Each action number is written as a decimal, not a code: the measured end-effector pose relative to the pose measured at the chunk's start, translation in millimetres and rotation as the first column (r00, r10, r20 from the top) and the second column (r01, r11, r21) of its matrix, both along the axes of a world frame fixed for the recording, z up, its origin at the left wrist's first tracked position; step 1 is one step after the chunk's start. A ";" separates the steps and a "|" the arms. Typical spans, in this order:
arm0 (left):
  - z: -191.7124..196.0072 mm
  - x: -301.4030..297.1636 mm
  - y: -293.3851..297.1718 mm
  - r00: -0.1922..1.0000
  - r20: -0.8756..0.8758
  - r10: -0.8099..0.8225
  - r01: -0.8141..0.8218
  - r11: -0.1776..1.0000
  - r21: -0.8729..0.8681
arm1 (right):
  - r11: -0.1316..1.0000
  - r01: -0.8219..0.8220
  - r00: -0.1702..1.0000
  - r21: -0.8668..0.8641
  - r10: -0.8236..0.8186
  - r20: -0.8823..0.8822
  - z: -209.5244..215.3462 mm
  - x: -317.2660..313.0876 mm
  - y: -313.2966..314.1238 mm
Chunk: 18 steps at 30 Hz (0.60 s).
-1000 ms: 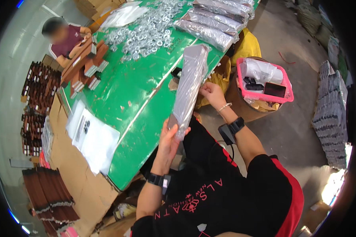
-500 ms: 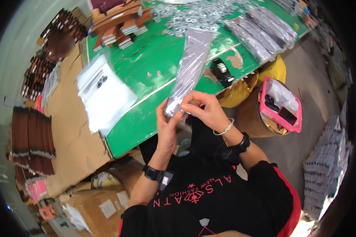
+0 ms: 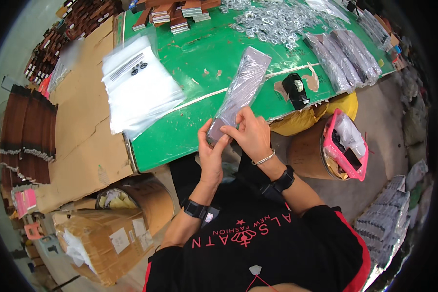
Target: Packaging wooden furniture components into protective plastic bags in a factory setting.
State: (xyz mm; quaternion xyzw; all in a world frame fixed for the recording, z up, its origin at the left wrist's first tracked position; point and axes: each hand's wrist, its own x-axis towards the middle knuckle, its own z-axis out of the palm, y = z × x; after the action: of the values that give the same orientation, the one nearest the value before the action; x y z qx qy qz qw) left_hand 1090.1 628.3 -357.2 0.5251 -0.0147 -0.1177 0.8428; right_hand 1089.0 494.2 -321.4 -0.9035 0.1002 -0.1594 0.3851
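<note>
Both hands meet at the near end of a long clear bag, held just over the near edge of the green table. Left hand grips the bag's lower end from below, fingers closed around it. Right hand pinches the same end from above, fingertips pressed together on the opening. The bag looks already filled with dark, narrow contents; its far end rests on the table, pointing toward the pile of metal rings.

Judgement: filling done, closing of the mouth in progress; seal not confirmed from this view.

Finished-looking filled bags lie in a row near the right corner. A stack of empty flat bags sits at the left edge, so more remain. Brown pieces wait at the far edge.
</note>
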 end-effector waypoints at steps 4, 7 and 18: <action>3.5 2.3 4.7 0.990 -0.135 -0.032 0.018 0.995 -0.101 | 0.998 0.055 0.998 0.029 -0.056 0.035 -8.2 1.3 1.3; 13.1 2.3 10.9 0.980 -0.195 -0.046 0.013 0.986 -0.165 | 0.993 0.008 0.995 0.114 -0.019 0.097 -11.1 3.3 2.6; 34.1 3.9 38.2 0.971 -0.214 -0.102 0.049 0.970 -0.237 | 0.689 -0.350 0.925 0.634 0.363 0.115 13.4 8.2 -4.9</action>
State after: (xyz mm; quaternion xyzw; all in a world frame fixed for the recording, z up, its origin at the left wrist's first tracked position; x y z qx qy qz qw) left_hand 1094.0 666.5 -323.1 0.4061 0.0471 -0.2061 0.8891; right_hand 1097.2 489.3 -308.0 -0.7192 -0.0249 -0.0287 0.6938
